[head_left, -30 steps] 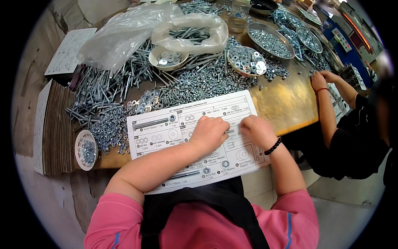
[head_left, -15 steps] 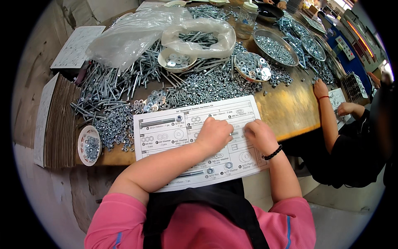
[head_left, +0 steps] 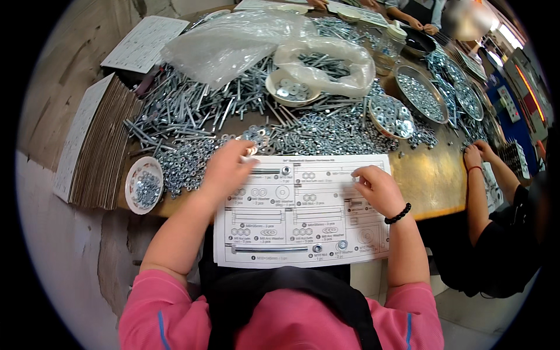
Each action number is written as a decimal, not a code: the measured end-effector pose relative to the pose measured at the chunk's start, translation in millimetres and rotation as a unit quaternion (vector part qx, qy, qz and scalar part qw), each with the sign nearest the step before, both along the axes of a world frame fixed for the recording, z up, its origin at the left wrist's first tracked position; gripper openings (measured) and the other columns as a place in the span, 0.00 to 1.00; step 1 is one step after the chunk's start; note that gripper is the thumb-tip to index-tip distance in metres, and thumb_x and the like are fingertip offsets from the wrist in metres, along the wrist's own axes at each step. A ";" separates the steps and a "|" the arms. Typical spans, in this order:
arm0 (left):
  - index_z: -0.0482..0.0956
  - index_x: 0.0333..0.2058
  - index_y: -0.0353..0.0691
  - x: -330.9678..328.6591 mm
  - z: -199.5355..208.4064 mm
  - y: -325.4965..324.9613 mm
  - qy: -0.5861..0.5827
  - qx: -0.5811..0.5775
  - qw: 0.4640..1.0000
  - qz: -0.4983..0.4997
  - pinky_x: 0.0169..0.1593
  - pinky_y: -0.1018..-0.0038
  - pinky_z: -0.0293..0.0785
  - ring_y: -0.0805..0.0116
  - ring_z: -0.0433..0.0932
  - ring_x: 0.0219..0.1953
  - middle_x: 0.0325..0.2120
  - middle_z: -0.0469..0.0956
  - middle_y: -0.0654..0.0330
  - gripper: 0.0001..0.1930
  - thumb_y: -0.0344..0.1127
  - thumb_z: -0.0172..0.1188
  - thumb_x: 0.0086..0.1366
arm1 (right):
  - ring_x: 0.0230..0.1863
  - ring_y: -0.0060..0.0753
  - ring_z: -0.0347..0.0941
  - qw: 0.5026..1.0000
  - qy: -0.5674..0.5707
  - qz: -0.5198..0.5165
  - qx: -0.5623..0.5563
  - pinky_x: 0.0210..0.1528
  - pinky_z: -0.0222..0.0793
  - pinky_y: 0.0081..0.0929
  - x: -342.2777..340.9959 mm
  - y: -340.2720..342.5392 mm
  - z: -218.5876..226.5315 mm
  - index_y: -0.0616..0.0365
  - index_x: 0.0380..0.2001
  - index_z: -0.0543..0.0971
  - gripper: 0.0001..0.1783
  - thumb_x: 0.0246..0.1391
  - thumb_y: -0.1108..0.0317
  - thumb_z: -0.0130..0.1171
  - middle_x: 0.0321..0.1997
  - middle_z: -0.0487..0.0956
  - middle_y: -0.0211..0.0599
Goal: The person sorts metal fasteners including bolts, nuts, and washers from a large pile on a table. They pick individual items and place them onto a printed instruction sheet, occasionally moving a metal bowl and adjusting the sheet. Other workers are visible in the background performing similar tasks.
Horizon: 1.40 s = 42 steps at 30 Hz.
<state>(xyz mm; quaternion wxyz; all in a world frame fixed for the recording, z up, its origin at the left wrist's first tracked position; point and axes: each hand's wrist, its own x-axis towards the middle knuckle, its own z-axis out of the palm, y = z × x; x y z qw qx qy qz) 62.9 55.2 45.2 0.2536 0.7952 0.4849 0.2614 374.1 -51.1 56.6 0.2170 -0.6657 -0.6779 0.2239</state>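
Note:
In front of me lies a white printed card [head_left: 262,219] with outlined drawings of hardware. A long bolt [head_left: 271,249] lies along its lower edge, with a nut [head_left: 317,248] and a washer [head_left: 342,245] to the right. Near the upper left a second bolt [head_left: 269,171] is partly behind my hand, beside another nut [head_left: 286,170]. My left hand [head_left: 227,170], slightly blurred, reaches over the card's upper left corner, fingers apart, beside loose flat washers [head_left: 258,133]. Over the card's right side, my right hand [head_left: 380,191] has its thumb and forefinger apart, nothing visible between them.
Piles of bolts [head_left: 198,105] and nuts [head_left: 344,134] cover the table beyond. Bowls of washers [head_left: 391,116] and nuts [head_left: 146,185], a bolt-filled plastic bag [head_left: 356,81] and a metal tray [head_left: 420,93] stand around. Stacked cards [head_left: 96,146] are left; a co-worker's hands [head_left: 475,154] work right.
My left hand has moved left from the card's middle to the washers at its upper left. My right hand has turned slightly and stays over the right side. The view has shifted.

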 end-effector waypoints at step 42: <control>0.74 0.35 0.40 -134.6 -65.9 -65.6 0.106 0.068 0.984 0.125 0.41 0.63 0.65 0.55 0.70 0.38 0.31 0.71 0.57 0.16 0.30 0.63 0.43 | 0.33 0.38 0.75 0.893 -0.195 0.394 0.095 0.34 0.69 0.34 -290.2 97.2 -57.5 0.53 0.27 0.76 0.07 0.47 0.68 0.49 0.26 0.78 0.36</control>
